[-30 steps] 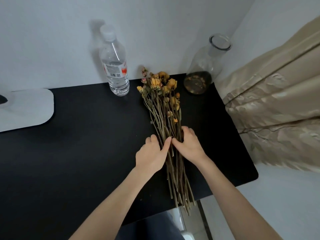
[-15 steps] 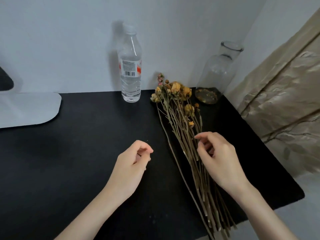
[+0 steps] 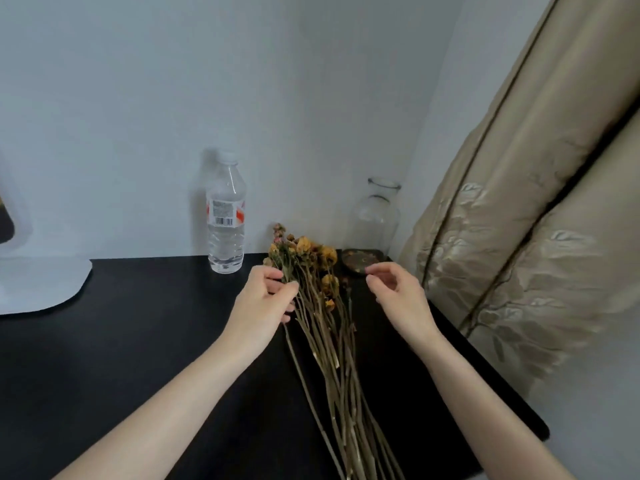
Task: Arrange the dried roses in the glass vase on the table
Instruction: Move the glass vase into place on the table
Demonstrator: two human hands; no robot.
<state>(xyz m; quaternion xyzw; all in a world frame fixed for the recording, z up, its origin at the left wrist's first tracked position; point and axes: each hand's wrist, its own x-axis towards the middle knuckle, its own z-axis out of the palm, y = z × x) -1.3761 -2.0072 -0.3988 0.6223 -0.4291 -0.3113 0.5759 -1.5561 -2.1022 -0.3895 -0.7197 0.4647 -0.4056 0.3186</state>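
- Black table (image 3: 138,358): carries all items.
- Beige curtain (image 3: 519,254): hangs at R side.
- Dried roses (image 3: 325,341): lie flat, table centre, heads toward wall.
- Glass vase (image 3: 375,220): upright, back R corner, near heads.
- Water bottle (image 3: 225,223): upright, L of heads.
- L hand (image 3: 259,306): pinches stems just below heads.
- R hand (image 3: 401,296): fingers loosely curled, holds nothing, in front of vase.

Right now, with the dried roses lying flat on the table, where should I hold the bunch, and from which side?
Probably the bare stems of the dried roses at mid-length, coming from above. They lie flat and bunched, running away from you, so a grip can close across them; the far-end heads look brittle.
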